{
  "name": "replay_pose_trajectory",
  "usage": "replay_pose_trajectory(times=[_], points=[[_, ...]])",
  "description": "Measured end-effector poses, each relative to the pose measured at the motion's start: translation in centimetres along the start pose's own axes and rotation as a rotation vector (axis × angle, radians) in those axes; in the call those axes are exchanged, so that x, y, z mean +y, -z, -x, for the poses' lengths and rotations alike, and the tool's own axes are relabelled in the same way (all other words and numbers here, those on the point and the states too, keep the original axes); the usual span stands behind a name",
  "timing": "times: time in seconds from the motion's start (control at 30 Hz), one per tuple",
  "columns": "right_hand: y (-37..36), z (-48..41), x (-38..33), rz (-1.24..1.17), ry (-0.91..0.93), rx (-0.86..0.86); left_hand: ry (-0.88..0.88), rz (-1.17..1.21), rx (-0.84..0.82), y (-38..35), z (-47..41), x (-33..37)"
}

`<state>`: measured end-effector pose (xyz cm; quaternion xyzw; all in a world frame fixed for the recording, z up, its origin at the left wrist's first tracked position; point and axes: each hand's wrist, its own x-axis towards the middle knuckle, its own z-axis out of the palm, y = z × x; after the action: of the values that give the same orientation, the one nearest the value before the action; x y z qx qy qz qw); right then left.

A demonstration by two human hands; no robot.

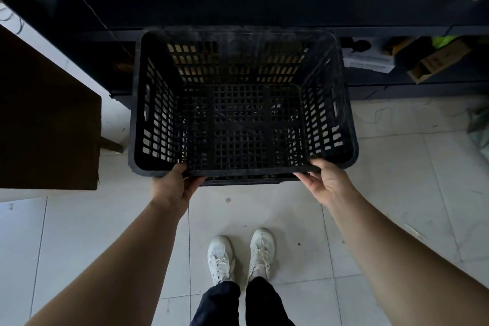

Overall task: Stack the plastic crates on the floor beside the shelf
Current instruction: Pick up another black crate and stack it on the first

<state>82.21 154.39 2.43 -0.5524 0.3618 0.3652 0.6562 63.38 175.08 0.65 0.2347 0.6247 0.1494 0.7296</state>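
Crate (243, 103) gripped only at its near rim by left hand (173, 186) and right hand (324, 184); I'd expect its far edge to dip and snag the shelf (264, 2).

Both hands (172, 188) (326, 184) outstretched, fingers (194, 182) curled, gripping.

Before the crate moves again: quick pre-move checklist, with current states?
1. Left hand gripping near rim of black crate: ok.
2. Right hand gripping the same rim: ok.
3. Crate empty: ok, only mesh floor visible.
4. Crate seated on a second crate below: cannot tell, just a dark edge shows under the rim.
5. Shoes clear of the crate: ok.
6. Crate clear of the cardboard box to the left: ok.
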Motion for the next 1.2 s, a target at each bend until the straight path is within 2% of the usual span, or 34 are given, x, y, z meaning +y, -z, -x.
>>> replay_pose_trajectory(times=[0.47,0.53,0.6,0.67,0.73,0.77,0.83,0.93,1.0,1.07,1.2], points=[[0.9,-0.1,0.7,0.042,-0.031,-0.012,0.019,-0.064,-0.001,0.5,0.1,-0.8],[1.0,-0.1,0.7,0.102,-0.028,0.011,-0.003,-0.258,0.085,0.7,-0.1,-0.9],[1.1,-0.4,0.9,0.181,0.022,0.084,-0.054,-0.599,0.290,1.0,0.2,-1.0],[1.4,-0.4,1.3,0.357,0.151,0.249,-0.194,-0.760,0.372,1.3,1.3,-1.2],[1.8,0.1,1.6,0.637,0.343,0.383,-0.417,-0.959,0.351,1.8,2.3,-1.4],[2.0,0.4,1.6,0.786,0.443,0.395,-0.521,-1.115,0.340,2.1,2.6,-1.3],[2.4,1.2,1.6,1.130,0.625,0.325,-0.674,-1.390,0.262,2.5,2.6,-0.7],[2.8,0.8,1.4,1.571,0.796,0.136,-0.740,-1.693,0.058,2.2,1.6,0.2],[2.9,0.0,1.3,1.683,0.785,0.066,-0.718,-1.780,-0.005,2.0,1.0,0.4],[2.7,-0.6,0.9,1.689,0.751,0.058,-0.722,-1.795,-0.022,1.9,0.5,0.7],[2.3,-1.3,0.2,1.755,0.848,0.059,-0.848,-1.846,-0.009,1.5,0.3,1.2]])
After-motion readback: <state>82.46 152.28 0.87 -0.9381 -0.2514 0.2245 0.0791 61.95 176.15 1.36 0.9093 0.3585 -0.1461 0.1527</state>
